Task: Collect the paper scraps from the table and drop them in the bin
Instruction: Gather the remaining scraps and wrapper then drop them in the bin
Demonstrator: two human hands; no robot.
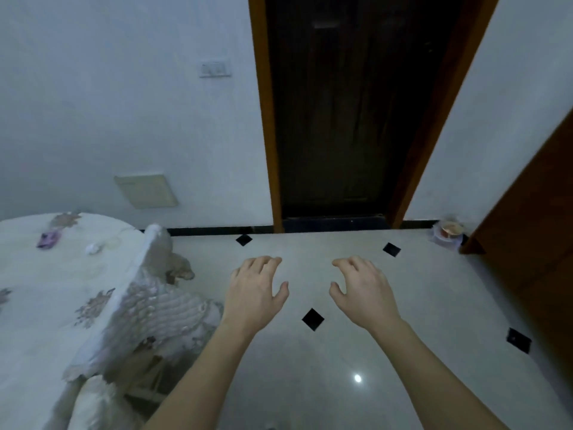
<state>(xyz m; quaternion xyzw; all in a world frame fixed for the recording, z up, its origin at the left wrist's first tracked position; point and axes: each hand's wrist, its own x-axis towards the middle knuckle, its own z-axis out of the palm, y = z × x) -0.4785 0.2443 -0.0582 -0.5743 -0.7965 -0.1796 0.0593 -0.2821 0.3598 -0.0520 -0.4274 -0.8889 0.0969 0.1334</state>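
Both my hands are stretched out over the floor, palms down, fingers apart and curled, holding nothing. My left hand (257, 290) and my right hand (361, 288) hover side by side. At the left stands the table (37, 305) under a white flowered cloth. On its far part lie a crumpled white paper scrap (93, 248) and a purple scrap (48, 239). Both scraps are well to the left of my left hand. No bin is in view.
A chair with a white quilted cover (155, 305) stands against the table's right side. A dark wooden door (344, 113) is straight ahead. A small round container (448, 234) sits on the floor by the right wall. The tiled floor (310, 383) lies open below my arms.
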